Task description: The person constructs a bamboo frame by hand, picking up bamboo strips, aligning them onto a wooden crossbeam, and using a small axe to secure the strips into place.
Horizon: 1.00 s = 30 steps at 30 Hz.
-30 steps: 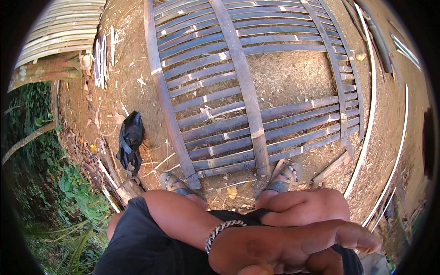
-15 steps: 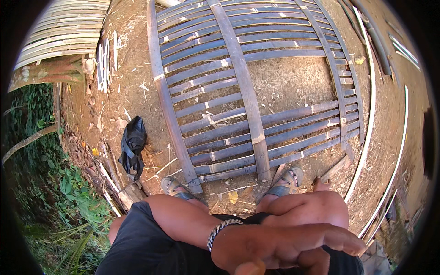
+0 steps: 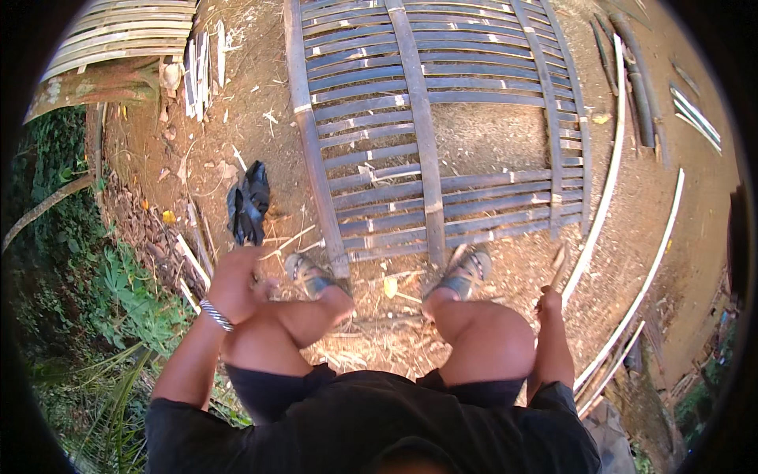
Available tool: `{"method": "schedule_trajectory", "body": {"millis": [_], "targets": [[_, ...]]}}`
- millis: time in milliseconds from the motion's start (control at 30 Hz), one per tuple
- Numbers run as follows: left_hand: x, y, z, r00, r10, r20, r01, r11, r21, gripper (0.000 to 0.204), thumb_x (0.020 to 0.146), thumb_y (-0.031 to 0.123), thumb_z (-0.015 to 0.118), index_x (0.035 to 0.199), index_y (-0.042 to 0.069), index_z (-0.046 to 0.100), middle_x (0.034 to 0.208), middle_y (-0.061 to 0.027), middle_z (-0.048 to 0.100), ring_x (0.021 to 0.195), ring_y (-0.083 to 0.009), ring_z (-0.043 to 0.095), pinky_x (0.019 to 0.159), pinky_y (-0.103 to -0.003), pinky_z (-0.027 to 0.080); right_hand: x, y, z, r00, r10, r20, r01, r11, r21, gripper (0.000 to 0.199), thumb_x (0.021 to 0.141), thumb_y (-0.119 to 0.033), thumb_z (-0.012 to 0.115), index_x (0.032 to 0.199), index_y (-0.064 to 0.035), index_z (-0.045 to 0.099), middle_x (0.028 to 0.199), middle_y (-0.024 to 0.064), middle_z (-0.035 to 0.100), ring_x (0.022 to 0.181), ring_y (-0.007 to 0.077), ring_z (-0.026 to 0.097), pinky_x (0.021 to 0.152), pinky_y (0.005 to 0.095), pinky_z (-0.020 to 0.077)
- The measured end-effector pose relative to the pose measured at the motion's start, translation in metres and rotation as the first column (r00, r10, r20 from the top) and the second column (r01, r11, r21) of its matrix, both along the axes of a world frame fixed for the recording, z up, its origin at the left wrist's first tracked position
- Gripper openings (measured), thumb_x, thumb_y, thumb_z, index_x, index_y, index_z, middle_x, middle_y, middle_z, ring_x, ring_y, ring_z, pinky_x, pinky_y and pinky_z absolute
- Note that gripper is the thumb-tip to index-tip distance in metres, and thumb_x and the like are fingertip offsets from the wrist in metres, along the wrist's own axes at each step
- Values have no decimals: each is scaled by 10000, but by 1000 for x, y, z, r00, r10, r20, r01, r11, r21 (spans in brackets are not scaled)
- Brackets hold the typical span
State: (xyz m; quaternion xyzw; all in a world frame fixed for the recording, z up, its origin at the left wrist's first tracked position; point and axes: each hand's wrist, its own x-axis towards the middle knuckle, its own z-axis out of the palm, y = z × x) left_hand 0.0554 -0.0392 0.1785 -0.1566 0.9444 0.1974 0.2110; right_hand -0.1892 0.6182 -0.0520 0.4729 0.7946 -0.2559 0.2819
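Observation:
The slatted bamboo frame [image 3: 430, 170] lies on the ground in front of my feet, its dark slats crossed by long rails with a wide gap between slats at the right. My left hand [image 3: 239, 283], with a chain bracelet at the wrist, is beside my left knee, blurred, its fingers loosely apart and holding nothing I can see. Low beside my right knee, my right hand [image 3: 548, 302] is closed round a narrow brown stick-like piece [image 3: 560, 267] that points forward. Whether it is a tool or plain wood I cannot tell.
A black plastic bag [image 3: 249, 204] lies left of the frame. Long pale bamboo strips [image 3: 606, 197] curve along the right. Another slatted panel [image 3: 126, 31] and cut strips [image 3: 196, 77] lie at the far left, and green plants [image 3: 130, 296] edge the left side. Dark poles [image 3: 638, 95] rest at the far right.
My left hand has swung from low in front of me out to the left, beside my knee. My right hand still grips the brown piece. The view has shifted, showing more of my body.

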Motion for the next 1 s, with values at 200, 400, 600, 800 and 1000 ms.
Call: {"method": "schedule_trajectory", "body": {"millis": [200,400,600,800,1000], "targets": [[383,20,79,731,472,493,-447,877,-178,238,868,263,632,939,40,677,769,-204,684,779,-396,683,718,-505,533,77,-45,141,989,44,140,0,953,-302,158,901,-188,549,946,-45,600,532,39,423,402,176,409,362,348,330],[406,197,158,293,618,730,-915,403,25,290,899,306,611,1043,60,663,816,-177,705,791,-350,698,707,-470,546,108,-46,312,939,62,338,44,954,-297,106,917,-153,521,866,-80,579,539,21,382,412,154,349,375,307,298],[349,241,197,354,719,599,-934,300,192,351,930,350,591,1147,79,648,864,-151,726,803,-305,712,697,-435,558,88,-73,401,831,148,536,114,898,-425,178,902,-173,596,773,-51,579,530,32,397,419,170,381,384,318,311],[264,240,213,453,700,552,-857,171,486,406,966,400,559,1219,92,636,897,-130,738,786,-257,716,670,-395,562,32,-88,449,856,335,394,-79,838,-540,142,890,-130,603,834,0,594,560,26,396,441,145,370,395,293,318],[137,186,309,121,507,853,-858,-379,348,407,1009,443,495,1141,76,613,945,-125,705,796,-213,676,699,-347,533,4,-60,455,869,387,307,-212,854,-475,139,900,-155,592,821,-43,617,554,26,406,414,153,350,389,318,318]]}}
